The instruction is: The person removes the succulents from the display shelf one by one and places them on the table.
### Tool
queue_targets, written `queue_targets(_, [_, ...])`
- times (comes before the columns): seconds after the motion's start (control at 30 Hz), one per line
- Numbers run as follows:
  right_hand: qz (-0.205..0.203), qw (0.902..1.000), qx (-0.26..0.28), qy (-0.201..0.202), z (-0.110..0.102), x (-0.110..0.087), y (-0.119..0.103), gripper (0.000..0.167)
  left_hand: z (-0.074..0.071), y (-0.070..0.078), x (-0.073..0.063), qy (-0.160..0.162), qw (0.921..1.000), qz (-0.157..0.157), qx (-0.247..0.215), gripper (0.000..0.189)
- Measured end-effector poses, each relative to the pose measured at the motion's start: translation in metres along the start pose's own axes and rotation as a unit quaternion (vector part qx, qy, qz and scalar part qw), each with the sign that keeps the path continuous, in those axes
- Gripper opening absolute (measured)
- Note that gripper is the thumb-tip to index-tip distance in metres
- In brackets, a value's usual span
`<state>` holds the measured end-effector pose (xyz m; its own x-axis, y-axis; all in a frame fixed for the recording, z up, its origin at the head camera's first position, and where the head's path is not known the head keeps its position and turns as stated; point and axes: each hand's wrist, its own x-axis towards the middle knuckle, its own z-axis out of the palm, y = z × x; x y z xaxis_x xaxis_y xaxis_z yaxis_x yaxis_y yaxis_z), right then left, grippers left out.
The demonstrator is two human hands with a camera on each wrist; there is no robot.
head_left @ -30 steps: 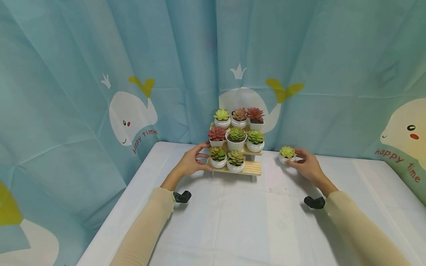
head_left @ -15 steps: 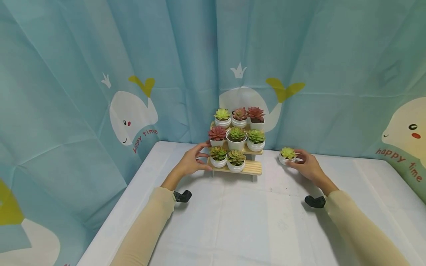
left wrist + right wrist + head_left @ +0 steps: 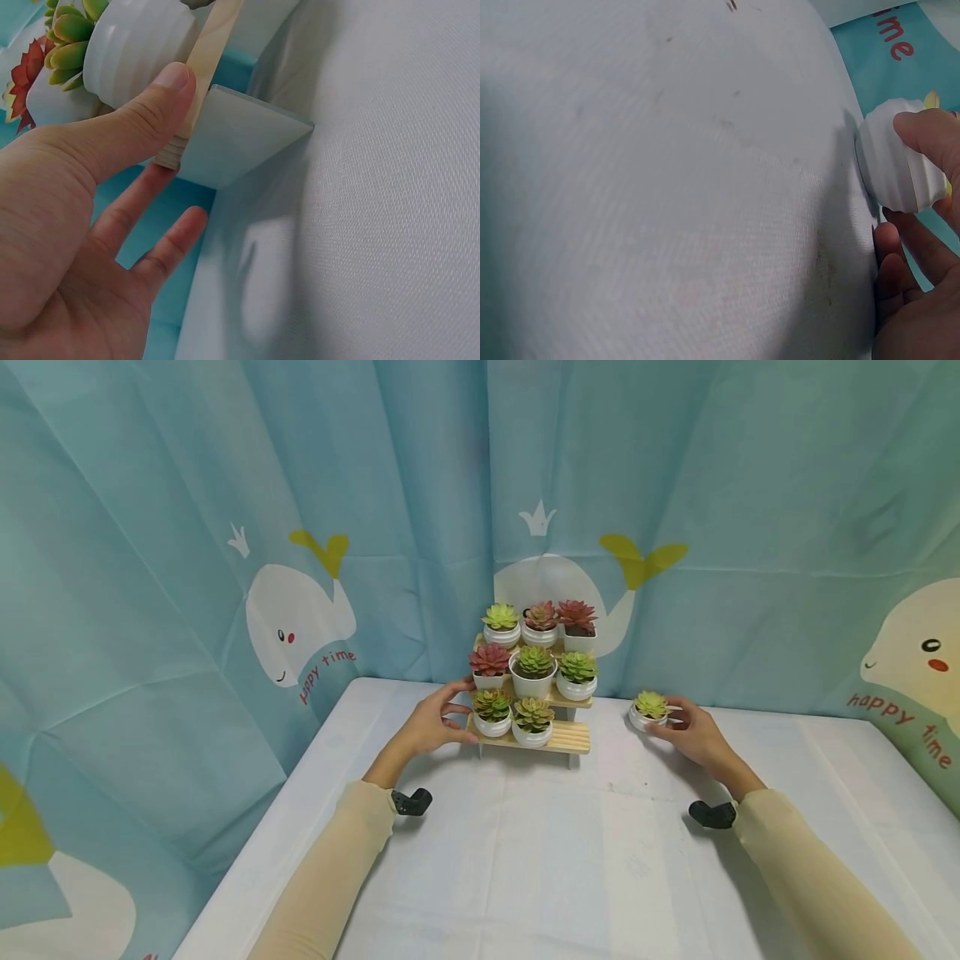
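Note:
A tiered wooden plant stand [image 3: 572,739] holds several small succulents in white pots. At its left end, my left hand [image 3: 429,723] grips the stand; in the left wrist view the thumb [image 3: 161,94] presses on the lowest wooden shelf [image 3: 210,56], with a finger against its underside. Two green succulents occupy that lowest shelf, toward its left. To the right of the stand, my right hand [image 3: 693,732] holds a yellow-green potted succulent [image 3: 649,707] low at the tabletop. Its ribbed white pot [image 3: 901,161] shows between thumb and fingers in the right wrist view, its leaves mostly hidden.
Beneath everything is a white cloth-covered table [image 3: 555,860]. Blue curtains [image 3: 420,485] with whale prints rise right behind the stand and along the left. The bare right part of the lowest shelf faces the right hand. Small dark specks dot the cloth.

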<state>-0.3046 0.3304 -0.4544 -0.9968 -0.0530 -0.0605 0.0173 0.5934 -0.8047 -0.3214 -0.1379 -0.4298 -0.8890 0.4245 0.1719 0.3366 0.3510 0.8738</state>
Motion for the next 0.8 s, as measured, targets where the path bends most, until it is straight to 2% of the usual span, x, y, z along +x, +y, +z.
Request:
queue_targets(0.27, [-0.003,1.0000,-0.004,-0.001,0.000,0.000,0.001,0.090,0.001,0.001,-0.001,0.001,1.0000,-0.004,-0.003,0.089])
queue_targets(0.47, [-0.021,0.9989,-0.042,-0.010,-0.005,0.000,-0.003,0.086,0.000,0.000,-0.002,-0.004,1.0000,-0.009,-0.002,0.090])
queue_targets(0.8, [-0.022,0.9955,-0.071,-0.060,-0.021,-0.005,-0.016,0.089,0.000,-0.001,-0.001,-0.006,0.9999,-0.008,-0.006,0.089])
